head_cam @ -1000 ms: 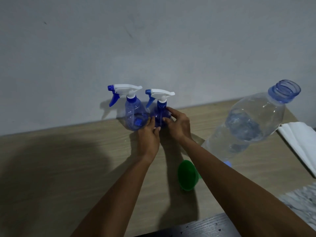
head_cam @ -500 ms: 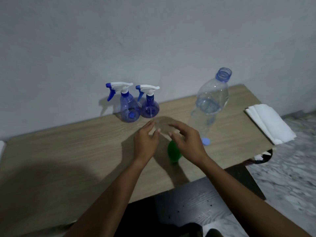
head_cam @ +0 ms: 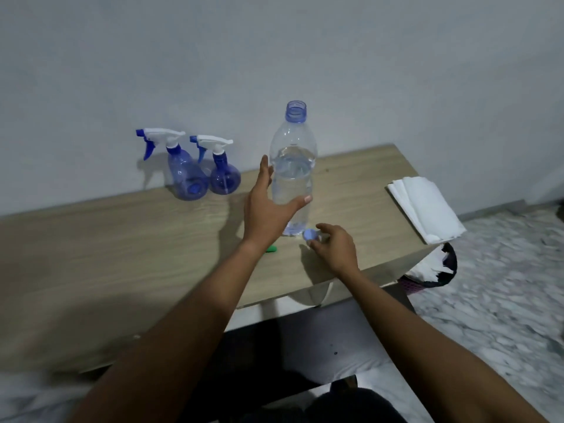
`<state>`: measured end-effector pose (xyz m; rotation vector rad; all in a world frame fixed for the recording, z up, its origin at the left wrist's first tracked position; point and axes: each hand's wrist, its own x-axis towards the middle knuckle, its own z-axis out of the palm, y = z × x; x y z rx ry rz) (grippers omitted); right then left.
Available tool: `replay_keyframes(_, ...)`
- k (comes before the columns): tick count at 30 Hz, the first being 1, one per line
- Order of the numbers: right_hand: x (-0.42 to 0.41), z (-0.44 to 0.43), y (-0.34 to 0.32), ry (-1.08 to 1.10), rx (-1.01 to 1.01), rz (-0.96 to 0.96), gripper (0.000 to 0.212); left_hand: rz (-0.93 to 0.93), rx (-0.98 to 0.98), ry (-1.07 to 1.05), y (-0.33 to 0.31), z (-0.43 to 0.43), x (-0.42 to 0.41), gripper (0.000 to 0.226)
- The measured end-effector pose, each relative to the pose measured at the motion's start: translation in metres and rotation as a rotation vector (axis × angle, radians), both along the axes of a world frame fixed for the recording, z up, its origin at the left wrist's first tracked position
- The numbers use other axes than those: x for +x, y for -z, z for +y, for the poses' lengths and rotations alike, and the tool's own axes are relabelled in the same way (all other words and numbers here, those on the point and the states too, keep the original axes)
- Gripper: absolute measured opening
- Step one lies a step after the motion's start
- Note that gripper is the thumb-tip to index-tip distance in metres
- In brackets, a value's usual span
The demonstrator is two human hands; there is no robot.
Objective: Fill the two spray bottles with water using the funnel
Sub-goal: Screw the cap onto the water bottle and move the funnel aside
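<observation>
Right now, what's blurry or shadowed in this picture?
Head view: dim overall; the marble floor on the right is smeared by motion blur; the two spray bottles throw soft shadows leftward onto the wall; a broad shadow darkens the table at left.

Wore dark garment low in view; showed bare forearms, left hand, right hand, short nails.

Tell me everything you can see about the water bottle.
The water bottle is clear plastic with a blue threaded neck and no cap on. It stands upright on the wooden table, right of the spray bottles, with water up to about its shoulder. The left hand is spread around it, thumb across the front and fingers up its left side; a firm grip is not clear. Its blue cap is beside the base, pinched by the right hand.
</observation>
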<state>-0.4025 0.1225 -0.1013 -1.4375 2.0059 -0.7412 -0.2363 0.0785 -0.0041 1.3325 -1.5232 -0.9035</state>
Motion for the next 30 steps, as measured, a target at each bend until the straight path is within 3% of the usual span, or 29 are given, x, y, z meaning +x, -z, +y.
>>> replay_keyframes(8,-0.021,-0.018,0.013,-0.214,0.025,0.070,0.033,0.011,-0.048,-0.232,-0.004,0.009,-0.029,0.057)
replay_keyframes(13,-0.028,-0.022,0.014,-0.281,0.007,0.112,0.028,0.069,-0.021,-0.208,-0.008,0.014,-0.033,0.055)
replay_keyframes(18,-0.048,-0.033,-0.005,-0.266,0.013,-0.099,0.023,0.051,0.011,-0.193,-0.014,0.013,-0.031,0.055)
replay_keyframes(23,-0.072,-0.065,-0.068,-0.266,-0.121,-0.255,0.012,0.036,0.053,-0.100,-0.027,0.006,-0.019,0.073)
replay_keyframes(28,-0.077,-0.084,-0.157,-0.365,-0.214,-0.390,0.011,0.043,0.080,0.017,-0.055,-0.008,0.000,0.121)
replay_keyframes(30,-0.075,-0.085,-0.193,-0.414,-0.255,-0.377,0.014,0.030,0.074,0.039,-0.071,-0.016,0.006,0.126)
